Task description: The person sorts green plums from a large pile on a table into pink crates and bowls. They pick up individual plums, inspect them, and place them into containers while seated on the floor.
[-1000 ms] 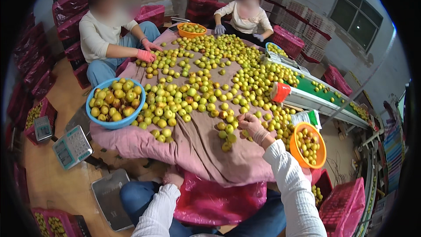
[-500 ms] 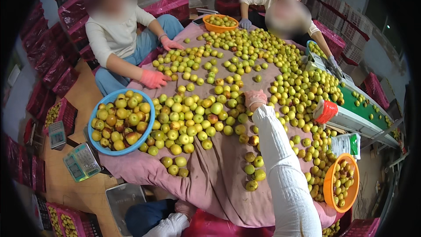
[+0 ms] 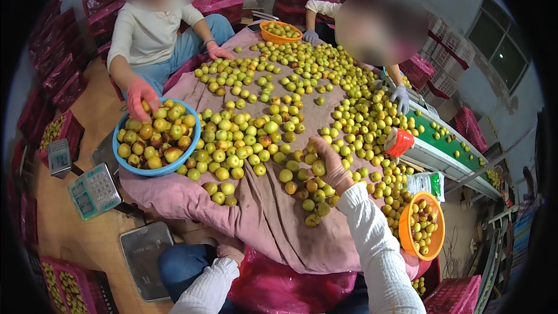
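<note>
Yellow-green, brown-blotched jujubes [image 3: 250, 139] lie spread over a pink cloth [image 3: 267, 215]. My right hand [image 3: 330, 164], in a pinkish glove, reaches over the middle of the cloth. Its fingers are stretched out and apart, against a few jujubes at their left side; it does not visibly grip one. A small cluster of jujubes [image 3: 308, 195] sits just on the near side of that hand. Low by my left knee, off the cloth's near edge, rests my left hand [image 3: 231, 251], also gloved; its fingers are mostly hidden.
At the left stands a blue basket [image 3: 195, 145] full of jujubes, with a co-worker's pink-gloved hand [image 3: 141, 97] over it. Orange baskets [image 3: 404, 227] stand right and far. A green conveyor [image 3: 430, 135] runs along the right. Scales [image 3: 96, 192] and crates [image 3: 75, 285] flank the left.
My right hand has drawn back toward me and slightly left. Several jujubes lie nearer together beside it. The left co-worker's hand moved from the cloth to the blue basket. The view has shifted.
</note>
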